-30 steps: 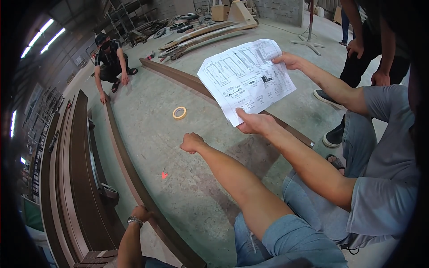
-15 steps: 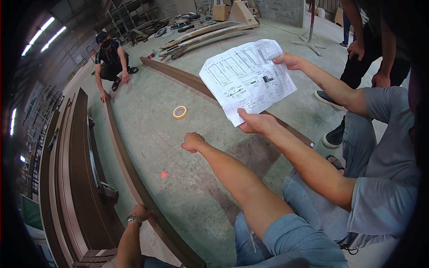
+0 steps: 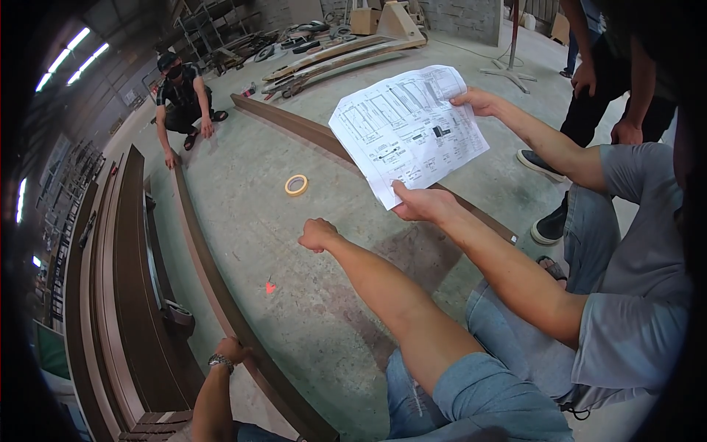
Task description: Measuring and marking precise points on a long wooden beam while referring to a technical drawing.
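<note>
My left hand [image 3: 230,351], with a metal watch at the wrist, is closed over the upper edge of a long brown beam [image 3: 211,276] near its close end. My right hand [image 3: 319,234] is held out above the concrete floor in a closed fist, with nothing seen in it. A roll of yellowish tape [image 3: 296,185] lies on the floor beyond that fist. To the right, a person beside me holds a creased paper sheet with printed drawings [image 3: 412,132] in both hands. A crouching person [image 3: 184,99] has one hand on the beam's far end.
Several brown boards [image 3: 136,287] are stacked at left, with a wheel [image 3: 179,315] beside them. Another brown beam [image 3: 294,127] crosses the floor behind the paper. A red scrap [image 3: 270,287] lies near my fist. A pallet jack [image 3: 353,55] stands farther back; another person stands at right.
</note>
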### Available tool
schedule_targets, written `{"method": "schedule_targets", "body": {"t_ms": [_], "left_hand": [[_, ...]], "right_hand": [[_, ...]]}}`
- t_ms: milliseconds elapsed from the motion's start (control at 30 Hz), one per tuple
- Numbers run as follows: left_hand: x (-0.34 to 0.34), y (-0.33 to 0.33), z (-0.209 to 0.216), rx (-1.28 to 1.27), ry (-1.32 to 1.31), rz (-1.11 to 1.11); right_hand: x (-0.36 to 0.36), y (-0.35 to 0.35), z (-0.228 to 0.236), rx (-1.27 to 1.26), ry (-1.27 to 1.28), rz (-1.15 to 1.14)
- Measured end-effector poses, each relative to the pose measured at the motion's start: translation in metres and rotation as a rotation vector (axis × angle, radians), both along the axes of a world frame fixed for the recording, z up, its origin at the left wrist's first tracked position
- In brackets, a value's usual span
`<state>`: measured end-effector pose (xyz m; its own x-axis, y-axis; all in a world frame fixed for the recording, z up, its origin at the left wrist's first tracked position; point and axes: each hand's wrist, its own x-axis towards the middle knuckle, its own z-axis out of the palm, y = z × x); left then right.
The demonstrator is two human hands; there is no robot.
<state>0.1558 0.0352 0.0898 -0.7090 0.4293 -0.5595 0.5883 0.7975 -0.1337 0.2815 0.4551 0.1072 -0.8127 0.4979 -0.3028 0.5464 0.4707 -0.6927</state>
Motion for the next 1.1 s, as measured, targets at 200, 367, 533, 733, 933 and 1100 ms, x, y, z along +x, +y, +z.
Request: {"method": "schedule_targets", "body": {"t_ms": [200,367,533,733,933,1100], "left_hand": [[-0.0005,0.0006,-0.0005,-0.025,-0.004,0.007],[-0.0037,-0.0021,-0.0058,0.007,0.002,-0.041],[-0.0037,-0.0024,-0.0056,-0.006,0.007,-0.033],[-0.0034,-0.0014,-0.004,0.019,0.001,-0.027],[-0.0021,-0.0028,-0.0038,0.047,0.024,-0.06],[-0.0027,-0.0022,-0.0014,0.012,-0.023,0.012]], "right_hand": [[0.0001,0.0002,0.0015,-0.004,0.014,-0.009],[-0.0008,-0.0003,0.0015,0.013,0.003,-0.018],[-0.0013,0.0,0.0005,0.005,0.015,-0.006],[0.0,-0.0005,0.0007,0.004,0.021,-0.013],[0.0006,0.0,-0.0032,-0.002,0.012,-0.003],[0.0022,-0.0003,-0.0019,0.004,-0.013,0.003]]}}
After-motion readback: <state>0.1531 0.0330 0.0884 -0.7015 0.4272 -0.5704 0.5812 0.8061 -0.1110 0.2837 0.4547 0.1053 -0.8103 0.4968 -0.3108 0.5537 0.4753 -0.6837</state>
